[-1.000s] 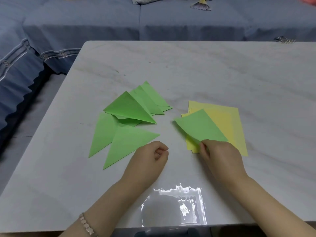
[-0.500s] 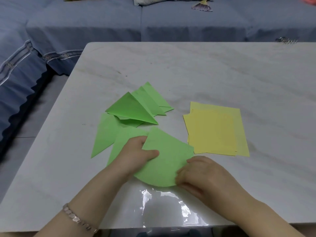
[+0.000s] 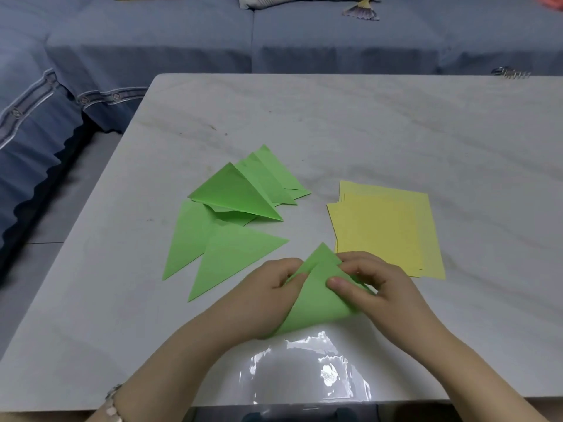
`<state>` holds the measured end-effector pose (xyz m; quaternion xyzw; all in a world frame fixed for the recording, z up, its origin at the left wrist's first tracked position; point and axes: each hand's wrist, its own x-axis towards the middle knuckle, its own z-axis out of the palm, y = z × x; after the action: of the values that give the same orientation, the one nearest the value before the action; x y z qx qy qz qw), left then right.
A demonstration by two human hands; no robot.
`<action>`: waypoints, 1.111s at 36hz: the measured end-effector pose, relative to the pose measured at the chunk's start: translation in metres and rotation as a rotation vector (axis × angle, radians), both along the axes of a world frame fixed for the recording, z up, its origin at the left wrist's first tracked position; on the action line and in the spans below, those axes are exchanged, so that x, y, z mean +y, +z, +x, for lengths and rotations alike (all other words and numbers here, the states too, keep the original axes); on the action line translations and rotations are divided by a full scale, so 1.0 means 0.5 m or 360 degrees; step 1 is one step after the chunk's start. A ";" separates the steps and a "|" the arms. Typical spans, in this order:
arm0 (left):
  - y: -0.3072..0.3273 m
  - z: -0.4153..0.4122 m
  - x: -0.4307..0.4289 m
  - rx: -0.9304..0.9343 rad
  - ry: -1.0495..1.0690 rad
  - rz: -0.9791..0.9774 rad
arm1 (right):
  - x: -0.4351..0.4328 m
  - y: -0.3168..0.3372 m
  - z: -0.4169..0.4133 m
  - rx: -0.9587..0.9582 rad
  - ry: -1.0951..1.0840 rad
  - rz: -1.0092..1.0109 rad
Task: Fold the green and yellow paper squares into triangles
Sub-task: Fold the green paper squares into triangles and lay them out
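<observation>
Green sheet (image 3: 316, 303): held low over the near part of the table (image 3: 396, 132), half folded, two corners nearly met at the top. The lower fold is bowed and not yet creased.

Left edge is pinched by the left hand (image 3: 268, 292). Right side is pinched by the right hand (image 3: 365, 284), thumb pressed on the upper layer.

Paper is judged light, thin and limp, likely slippery on the polished top. It is best gripped at the matched corners before creasing.

Finished green triangles (image 3: 237, 196) are piled beyond, to the left. Yellow squares (image 3: 380, 229) are stacked just beside the right hand.

No container is seen.
</observation>
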<state>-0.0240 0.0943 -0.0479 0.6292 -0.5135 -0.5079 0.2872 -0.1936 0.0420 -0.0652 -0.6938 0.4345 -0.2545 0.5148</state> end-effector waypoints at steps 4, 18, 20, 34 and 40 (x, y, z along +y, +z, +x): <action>-0.001 -0.004 0.003 0.0142 0.0116 -0.0093 | 0.001 0.015 0.007 -0.0045 -0.0044 0.0040; -0.008 -0.037 0.017 0.0034 0.0462 -0.0454 | 0.009 0.029 0.015 -0.0264 -0.0372 0.0083; -0.007 -0.039 0.020 0.0047 0.0444 -0.0451 | 0.010 0.031 0.014 -0.0271 -0.0381 0.0092; -0.002 -0.043 0.026 0.0079 0.0433 -0.0474 | 0.016 0.045 0.006 -0.0193 -0.0397 0.0011; -0.007 -0.044 0.025 0.0043 0.0467 -0.0439 | 0.013 0.040 0.006 -0.0178 -0.0383 0.0042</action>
<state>-0.0459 0.1070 -0.0513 0.6452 -0.4771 -0.3939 0.4483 -0.1908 0.0485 -0.0452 -0.6147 0.4884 -0.3470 0.5130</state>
